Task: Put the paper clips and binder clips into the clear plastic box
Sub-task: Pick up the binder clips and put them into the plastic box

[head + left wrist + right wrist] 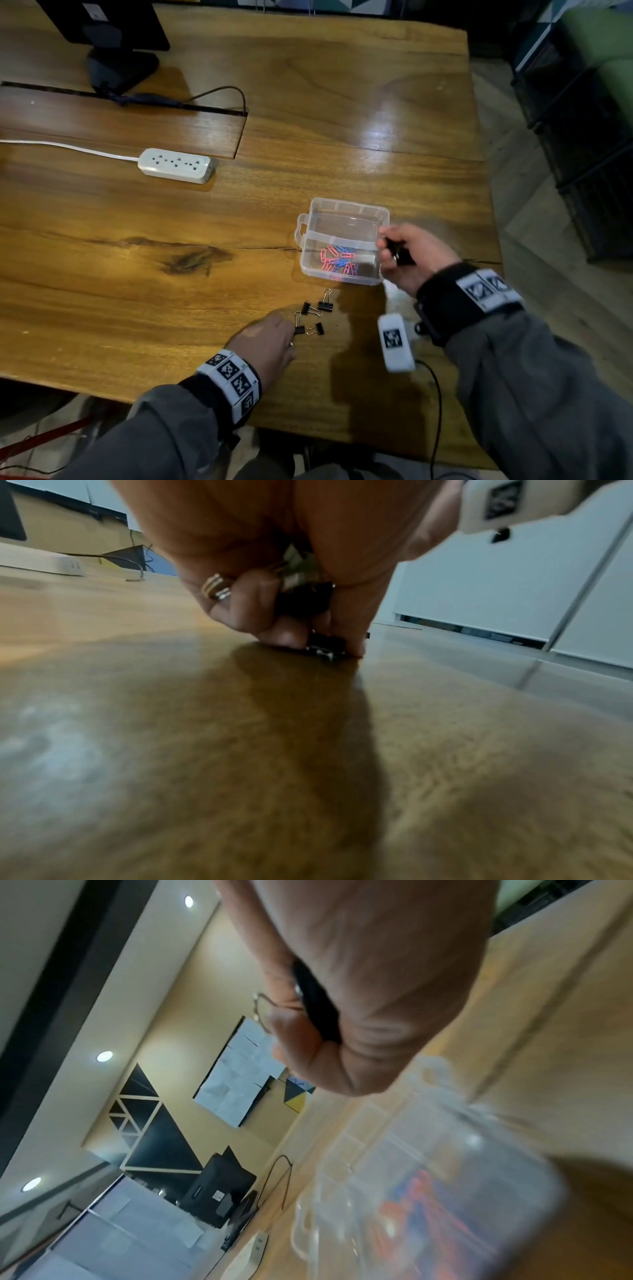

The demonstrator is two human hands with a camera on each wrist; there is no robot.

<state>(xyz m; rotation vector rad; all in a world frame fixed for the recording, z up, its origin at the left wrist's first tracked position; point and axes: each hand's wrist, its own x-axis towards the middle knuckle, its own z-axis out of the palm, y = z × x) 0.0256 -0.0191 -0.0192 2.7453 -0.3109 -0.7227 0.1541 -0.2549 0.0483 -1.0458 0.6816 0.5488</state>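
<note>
A clear plastic box (342,270) stands open on the wooden table, its lid (347,216) folded back, with pink and blue paper clips (337,261) inside. My right hand (407,257) hovers at the box's right edge and grips black binder clips (399,253), which show between its fingers (318,1007) in the right wrist view. Several black binder clips (313,317) lie on the table in front of the box. My left hand (270,342) reaches down onto them; its fingertips pinch one clip (325,643) against the table, and more clips (301,593) sit in its palm.
A white power strip (174,165) with its cord lies at the left. A monitor stand (120,65) and a cable (219,94) sit at the back left. The table's right edge (486,192) runs close to the box. A white device (397,342) hangs at my right wrist.
</note>
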